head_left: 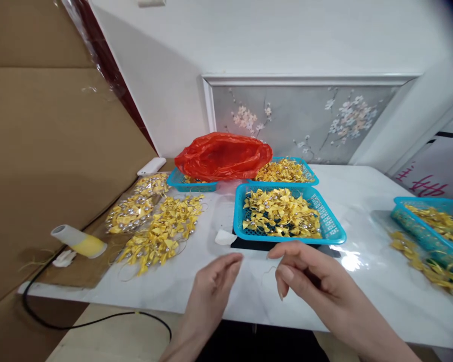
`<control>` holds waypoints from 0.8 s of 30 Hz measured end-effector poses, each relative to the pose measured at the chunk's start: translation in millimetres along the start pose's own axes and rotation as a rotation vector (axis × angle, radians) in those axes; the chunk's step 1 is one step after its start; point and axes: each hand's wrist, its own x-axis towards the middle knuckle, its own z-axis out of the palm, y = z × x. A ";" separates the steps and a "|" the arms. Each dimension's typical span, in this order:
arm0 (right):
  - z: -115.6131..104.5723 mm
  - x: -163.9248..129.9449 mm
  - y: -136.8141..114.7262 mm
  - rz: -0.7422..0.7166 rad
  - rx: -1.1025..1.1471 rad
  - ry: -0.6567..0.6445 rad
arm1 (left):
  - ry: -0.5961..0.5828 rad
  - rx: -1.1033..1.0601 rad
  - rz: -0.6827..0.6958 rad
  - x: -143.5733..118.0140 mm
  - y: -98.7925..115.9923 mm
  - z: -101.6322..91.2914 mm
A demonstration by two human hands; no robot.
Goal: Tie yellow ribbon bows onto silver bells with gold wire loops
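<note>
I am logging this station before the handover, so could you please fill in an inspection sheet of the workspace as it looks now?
Surface: glossy white table.
Job's things: near blue basket of yellow bows just beyond the hands; loose bow pile to the left; thin thread between the hands.
Clutter: red bag over a far basket; yellow-tipped tool; white scrap.
Hands: left hand empty, fingers loosely curled; right hand near the thread, grip unclear.
Cables: black cable hanging off the left edge.
Surroundings: cardboard sheet on the left, floral wall panel behind.
</note>
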 end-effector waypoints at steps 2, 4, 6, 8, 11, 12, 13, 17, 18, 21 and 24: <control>1.8 0.5 -3.2 -0.004 0.034 -0.003 | -0.136 -0.214 -0.112 -14.9 6.8 10.6; 3.4 0.0 -3.7 -0.010 0.067 -0.012 | -0.219 -0.378 -0.207 -23.9 10.9 20.4; 4.3 -2.1 -2.7 -0.011 0.072 -0.004 | -0.243 -0.488 -0.266 -26.9 11.6 26.3; 3.9 -6.1 -1.8 -0.001 0.036 0.040 | -0.215 -0.550 -0.289 -25.8 9.4 27.8; -0.3 -14.7 -1.6 0.026 -0.037 0.138 | -0.150 -0.586 -0.274 -21.3 5.5 24.5; -2.8 -17.6 -1.3 0.033 -0.057 0.163 | -0.133 -0.595 -0.263 -19.8 5.1 22.7; -5.8 -20.4 -0.3 0.033 -0.077 0.180 | -0.117 -0.608 -0.251 -18.5 5.3 20.7; -21.1 -28.5 12.5 -0.031 -0.236 0.140 | -0.070 -0.713 -0.225 -14.0 12.1 12.2; -24.7 -29.9 17.9 -0.033 -0.298 0.106 | -0.064 -0.750 -0.228 -12.8 14.6 10.1; -33.8 -35.0 36.3 0.001 -0.462 -0.040 | -0.044 -0.838 -0.247 -8.8 21.6 4.2; -44.8 -45.8 54.7 0.015 -0.558 -0.115 | -0.004 -0.830 -0.212 -3.4 24.7 -1.0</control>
